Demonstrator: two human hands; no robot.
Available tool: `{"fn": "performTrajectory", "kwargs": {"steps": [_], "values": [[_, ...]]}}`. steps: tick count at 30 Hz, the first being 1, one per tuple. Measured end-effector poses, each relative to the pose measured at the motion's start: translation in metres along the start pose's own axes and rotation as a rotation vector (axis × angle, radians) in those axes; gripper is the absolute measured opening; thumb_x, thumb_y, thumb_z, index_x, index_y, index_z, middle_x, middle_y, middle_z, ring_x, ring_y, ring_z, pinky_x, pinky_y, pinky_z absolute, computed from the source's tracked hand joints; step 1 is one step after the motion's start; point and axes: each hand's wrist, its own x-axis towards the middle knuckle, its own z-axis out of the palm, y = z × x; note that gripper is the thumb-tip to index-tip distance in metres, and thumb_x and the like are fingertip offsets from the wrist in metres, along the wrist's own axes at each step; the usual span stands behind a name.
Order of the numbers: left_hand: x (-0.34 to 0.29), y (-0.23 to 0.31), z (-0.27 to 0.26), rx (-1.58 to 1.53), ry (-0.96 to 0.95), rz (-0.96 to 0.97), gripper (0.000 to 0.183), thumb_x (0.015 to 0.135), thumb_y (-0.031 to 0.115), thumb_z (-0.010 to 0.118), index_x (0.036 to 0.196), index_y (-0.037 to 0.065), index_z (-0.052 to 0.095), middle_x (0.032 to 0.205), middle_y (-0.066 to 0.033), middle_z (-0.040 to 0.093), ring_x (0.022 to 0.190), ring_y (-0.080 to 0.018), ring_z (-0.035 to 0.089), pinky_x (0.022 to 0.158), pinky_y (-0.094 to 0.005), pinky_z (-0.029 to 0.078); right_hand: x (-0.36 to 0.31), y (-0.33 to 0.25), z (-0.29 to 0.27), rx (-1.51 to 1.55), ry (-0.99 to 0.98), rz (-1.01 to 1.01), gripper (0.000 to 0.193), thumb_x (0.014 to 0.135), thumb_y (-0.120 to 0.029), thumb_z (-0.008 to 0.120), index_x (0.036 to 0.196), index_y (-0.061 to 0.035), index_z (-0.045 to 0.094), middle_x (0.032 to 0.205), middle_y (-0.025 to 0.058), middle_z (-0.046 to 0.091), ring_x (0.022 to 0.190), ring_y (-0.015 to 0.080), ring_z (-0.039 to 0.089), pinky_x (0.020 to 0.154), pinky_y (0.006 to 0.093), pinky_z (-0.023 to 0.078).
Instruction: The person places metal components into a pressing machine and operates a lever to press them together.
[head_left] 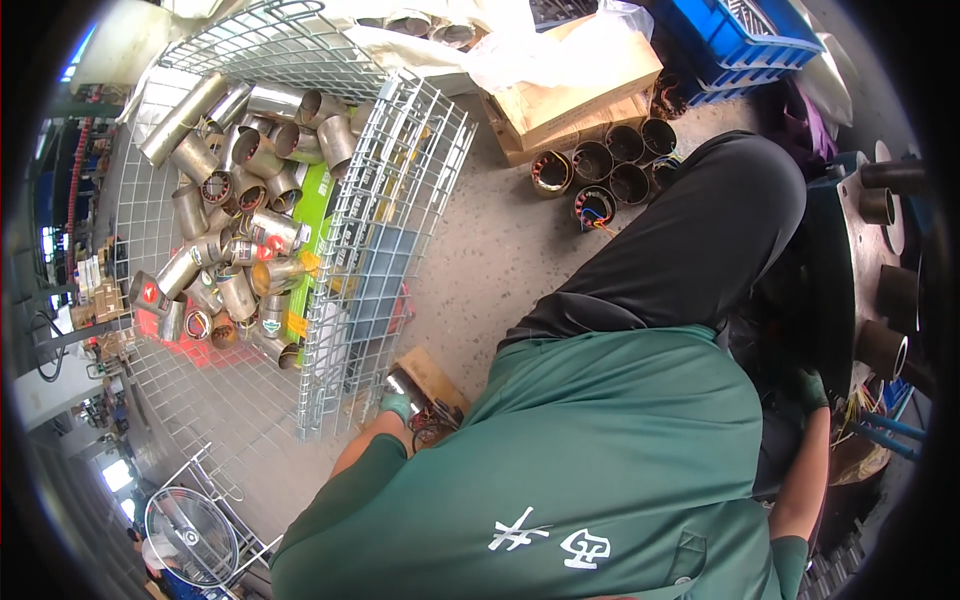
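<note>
My left hand (397,404), in a green glove, is low beside the wire cage and closed around the end of a shiny metal cylinder (404,384). Right by it are a cardboard box (430,375) and some dark parts with wires (437,425). On the other side, my right hand (814,389), also gloved in green, reaches down next to a dark machine with a large round plate (860,260). Its fingers are in shadow, so what it touches is hidden. Short metal tubes (882,347) stick out of the plate, and thin coloured wires (853,408) hang below it.
A wire cage (390,230) at the left holds many loose metal cylinders (258,155). Several motor stators in open cylinders (592,160) stand on the floor ahead, beside a wooden box (570,85). Blue crates (745,45) are stacked far right; a fan (192,537) stands lower left.
</note>
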Motion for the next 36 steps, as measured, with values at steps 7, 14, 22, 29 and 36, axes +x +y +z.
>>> {"fn": "performTrajectory", "kwargs": {"steps": [7, 14, 22, 29, 36], "values": [[-0.061, -0.031, -0.040, -0.239, 0.216, 0.216, 0.052, 0.085, 0.037, 0.079, 0.121, -0.001, 0.074, 0.127, -0.0214, 0.072, 0.116, -0.0328, 0.070, 0.097, -0.0478, 0.056, -0.007, -0.022, -0.010, 0.792, -0.001, 0.326, 0.037, 0.099, -0.027, 0.069, 0.128, -0.0031, 0.068, 0.112, 0.0076, 0.071, 0.098, 0.0207, 0.067, 0.085, 0.0361, 0.056], [-0.066, -0.008, -0.036, -0.153, -0.004, 0.426, 0.057, 0.083, 0.037, 0.082, 0.121, -0.003, 0.073, 0.121, -0.0223, 0.074, 0.110, -0.0320, 0.072, 0.094, -0.0462, 0.057, -0.003, -0.046, -0.014, 0.921, 0.121, 0.355, 0.030, 0.099, -0.025, 0.070, 0.122, -0.0059, 0.070, 0.100, 0.0025, 0.070, 0.084, 0.0158, 0.065, 0.074, 0.0332, 0.056], [-0.064, 0.019, -0.056, 0.077, -0.209, 0.518, 0.062, 0.081, 0.038, 0.084, 0.122, -0.006, 0.071, 0.115, -0.0234, 0.075, 0.104, -0.0311, 0.074, 0.090, -0.0443, 0.059, -0.019, -0.087, -0.020, 0.873, 0.069, 0.345, 0.028, 0.097, -0.022, 0.071, 0.119, -0.0041, 0.073, 0.097, 0.0032, 0.073, 0.082, 0.0174, 0.069, 0.073, 0.0337, 0.057], [-0.060, 0.052, -0.137, 0.459, -0.535, 0.569, 0.067, 0.079, 0.039, 0.087, 0.123, -0.008, 0.070, 0.109, -0.0243, 0.076, 0.099, -0.0304, 0.075, 0.087, -0.0426, 0.060, -0.016, -0.012, -0.003, 0.664, 0.083, 0.268, 0.026, 0.097, -0.023, 0.071, 0.112, -0.0022, 0.074, 0.092, 0.0018, 0.072, 0.077, 0.0154, 0.066, 0.069, 0.0321, 0.055], [-0.138, 0.183, -0.233, 0.244, -0.076, 0.938, 0.071, 0.075, 0.029, 0.089, 0.130, -0.009, 0.062, 0.112, -0.0225, 0.075, 0.099, -0.0297, 0.075, 0.082, -0.0391, 0.063, 0.016, -0.007, 0.012, 0.731, 0.034, 0.271, 0.025, 0.098, -0.025, 0.070, 0.109, -0.0022, 0.074, 0.090, 0.0019, 0.071, 0.076, 0.0157, 0.065, 0.067, 0.0357, 0.054]]}}
